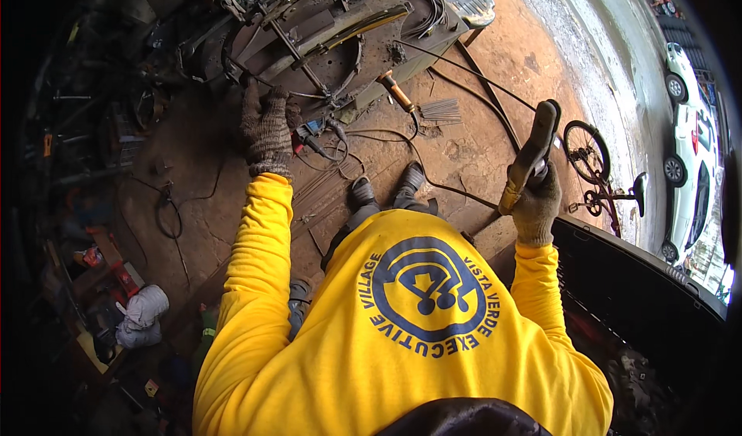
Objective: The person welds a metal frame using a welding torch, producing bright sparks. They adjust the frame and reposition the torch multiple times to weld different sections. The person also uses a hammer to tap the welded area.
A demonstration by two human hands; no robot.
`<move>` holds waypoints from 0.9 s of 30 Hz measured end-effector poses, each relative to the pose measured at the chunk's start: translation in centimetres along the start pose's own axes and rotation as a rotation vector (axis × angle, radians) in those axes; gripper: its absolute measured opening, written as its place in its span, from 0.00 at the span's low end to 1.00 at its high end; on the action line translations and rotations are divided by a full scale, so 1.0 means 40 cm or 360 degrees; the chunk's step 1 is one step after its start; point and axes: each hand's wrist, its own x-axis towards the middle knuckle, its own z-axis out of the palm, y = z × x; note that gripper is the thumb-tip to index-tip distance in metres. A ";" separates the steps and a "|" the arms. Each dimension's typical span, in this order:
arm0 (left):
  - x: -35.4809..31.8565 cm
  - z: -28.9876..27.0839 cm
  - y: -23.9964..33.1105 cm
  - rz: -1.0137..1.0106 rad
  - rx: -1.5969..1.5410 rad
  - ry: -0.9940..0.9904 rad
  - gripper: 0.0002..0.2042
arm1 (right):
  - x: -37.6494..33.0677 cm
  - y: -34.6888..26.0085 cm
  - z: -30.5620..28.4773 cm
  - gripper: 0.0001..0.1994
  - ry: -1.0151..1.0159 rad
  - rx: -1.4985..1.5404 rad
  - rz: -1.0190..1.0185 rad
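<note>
Two gloved hands worked apart: the left hand (267, 131) rested flat and unclenched on the dark metal assembly (325, 38), while the right hand (535, 200) was clenched around a welding electrode holder (530, 156), raised well clear of it. Loose cables (456, 88) trailing past the shoes (386, 187) could snag, and the live holder might arc if it brushed metal.

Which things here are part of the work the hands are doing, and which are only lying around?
In the work:
- left hand, gloved, on the dark metal frame
- right hand, gloved, gripping a brown handled tool

Lying about:
- wire brush on the floor
- small bicycle
- spare gloves
- white cars
</note>
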 end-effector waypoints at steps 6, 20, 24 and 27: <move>0.001 0.000 -0.002 0.0024 -0.0009 -0.0018 0.34 | -0.012 -0.013 -0.030 0.15 0.0064 -0.0264 -0.0065; -0.009 0.016 0.014 0.0004 0.0059 0.0062 0.35 | -0.004 -0.055 -0.037 0.11 0.0017 -0.0471 -0.0216; -0.002 0.001 -0.009 0.0213 0.0052 -0.0007 0.31 | 0.008 -0.090 -0.032 0.10 0.0018 -0.0783 -0.0411; 0.006 -0.012 -0.026 0.0379 -0.0020 -0.0125 0.31 | 0.001 -0.122 -0.019 0.09 0.0079 -0.1002 -0.0381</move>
